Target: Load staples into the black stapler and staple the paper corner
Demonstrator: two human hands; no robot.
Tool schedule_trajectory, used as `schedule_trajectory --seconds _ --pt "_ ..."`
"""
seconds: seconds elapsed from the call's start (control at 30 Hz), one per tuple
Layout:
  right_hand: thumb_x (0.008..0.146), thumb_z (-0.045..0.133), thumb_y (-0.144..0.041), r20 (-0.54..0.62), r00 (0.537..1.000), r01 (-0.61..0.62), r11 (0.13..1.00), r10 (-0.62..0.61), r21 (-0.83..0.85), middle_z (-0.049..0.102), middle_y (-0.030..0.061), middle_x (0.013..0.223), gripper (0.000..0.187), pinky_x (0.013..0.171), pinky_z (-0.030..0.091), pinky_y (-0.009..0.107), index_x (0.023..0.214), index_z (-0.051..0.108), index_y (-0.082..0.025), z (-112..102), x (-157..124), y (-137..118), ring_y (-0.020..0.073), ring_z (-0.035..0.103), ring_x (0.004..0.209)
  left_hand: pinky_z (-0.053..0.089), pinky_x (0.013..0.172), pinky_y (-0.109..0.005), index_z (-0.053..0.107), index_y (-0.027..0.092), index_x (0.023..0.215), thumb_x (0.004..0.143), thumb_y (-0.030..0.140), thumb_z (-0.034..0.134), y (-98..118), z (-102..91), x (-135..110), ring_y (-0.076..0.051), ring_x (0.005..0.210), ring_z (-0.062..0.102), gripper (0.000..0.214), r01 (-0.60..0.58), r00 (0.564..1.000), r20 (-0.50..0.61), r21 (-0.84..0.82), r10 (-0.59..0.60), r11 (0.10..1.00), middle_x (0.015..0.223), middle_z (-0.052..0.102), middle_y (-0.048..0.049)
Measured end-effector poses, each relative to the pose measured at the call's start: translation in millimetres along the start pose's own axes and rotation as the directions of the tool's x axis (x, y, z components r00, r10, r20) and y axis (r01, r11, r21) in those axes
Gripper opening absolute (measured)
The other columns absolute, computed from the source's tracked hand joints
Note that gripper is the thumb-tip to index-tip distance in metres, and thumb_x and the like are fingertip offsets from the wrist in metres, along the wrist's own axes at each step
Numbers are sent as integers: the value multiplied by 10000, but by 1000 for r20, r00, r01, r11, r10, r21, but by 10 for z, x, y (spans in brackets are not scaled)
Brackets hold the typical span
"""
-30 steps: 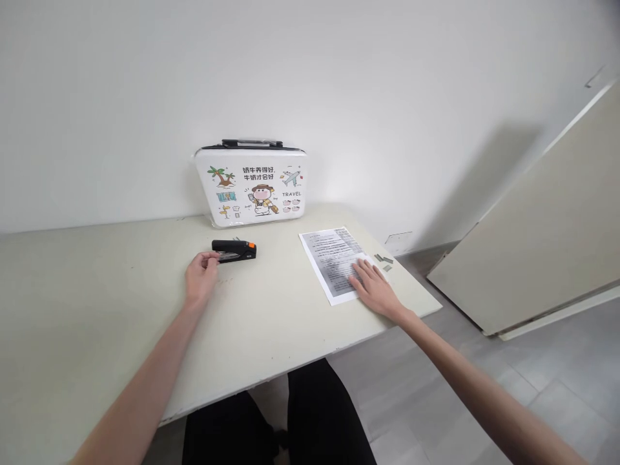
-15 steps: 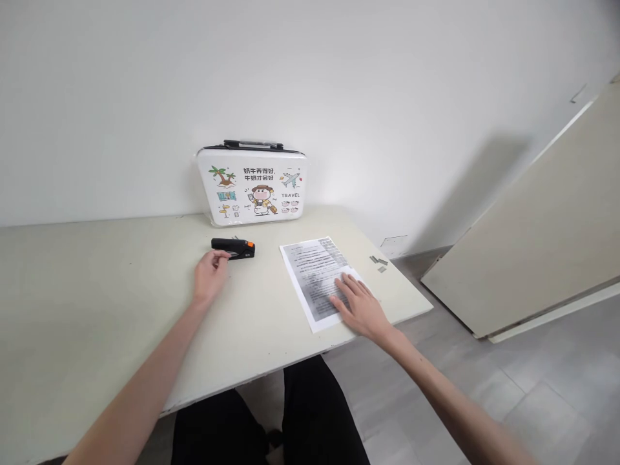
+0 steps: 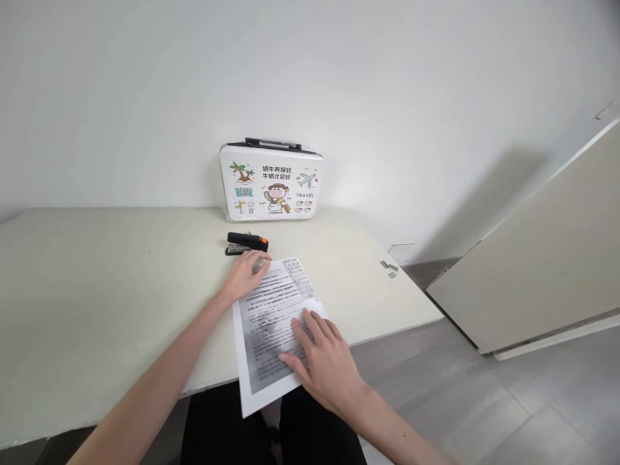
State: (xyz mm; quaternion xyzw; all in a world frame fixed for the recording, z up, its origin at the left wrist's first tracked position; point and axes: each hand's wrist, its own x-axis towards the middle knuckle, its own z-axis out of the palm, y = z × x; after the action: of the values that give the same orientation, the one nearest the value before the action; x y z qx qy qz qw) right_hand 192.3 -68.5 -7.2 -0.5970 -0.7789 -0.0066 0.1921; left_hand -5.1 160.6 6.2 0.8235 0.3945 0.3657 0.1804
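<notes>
A printed sheet of paper (image 3: pixel 271 323) lies slanted on the table, its lower end jutting past the front edge over my lap. My right hand (image 3: pixel 327 361) rests palm down on its lower right part, fingers spread. At the upper left corner of the paper is my left hand (image 3: pixel 245 274), thumb and fingers closed around that corner; a small grey patch shows between them, which I cannot make out. Just beyond the left fingers stands a black stapler (image 3: pixel 247 243) with an orange piece at its right end.
A white case (image 3: pixel 271 184) with cartoon prints and a black handle leans on the wall. Several grey staple strips (image 3: pixel 389 268) lie near the right edge of the table (image 3: pixel 145 290). A pale panel (image 3: pixel 533 258) stands to the right above the floor.
The paper has slid left and toward me under my right hand, now overhanging the edge. My left hand has left the stapler and come to the paper's upper corner.
</notes>
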Motion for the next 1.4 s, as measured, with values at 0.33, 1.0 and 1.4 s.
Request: schedule_trajectory --seconds 0.33,1.0,1.4 --pt "1056 436 -623 -7 996 90 995 -91 -44 671 207 1363 601 996 570 570 1409 655 -188 143 430 -466 374 632 1221 382 1178 -522 669 237 1163 991 446 523 -143 70 -87 -329 1290 580 308 -47 995 87 109 38 993 1314 674 -104" --pt "980 660 -408 -101 993 100 866 -57 489 712 118 1348 458 1121 484 461 1378 633 -183 807 2755 544 295 634 1258 453 1089 -544 637 208 1223 1006 537 586 -161 148 -169 -362 1239 558 398 -56 990 143 303 13 951 1286 624 -141" --pt "942 665 -493 -160 987 63 823 34 564 775 105 1213 402 935 592 428 1215 734 -206 682 2322 1372 283 724 1037 334 1235 -518 585 305 1487 1069 491 517 -129 97 -161 -306 1477 429 462 -116 962 270 274 39 955 1562 564 -38"
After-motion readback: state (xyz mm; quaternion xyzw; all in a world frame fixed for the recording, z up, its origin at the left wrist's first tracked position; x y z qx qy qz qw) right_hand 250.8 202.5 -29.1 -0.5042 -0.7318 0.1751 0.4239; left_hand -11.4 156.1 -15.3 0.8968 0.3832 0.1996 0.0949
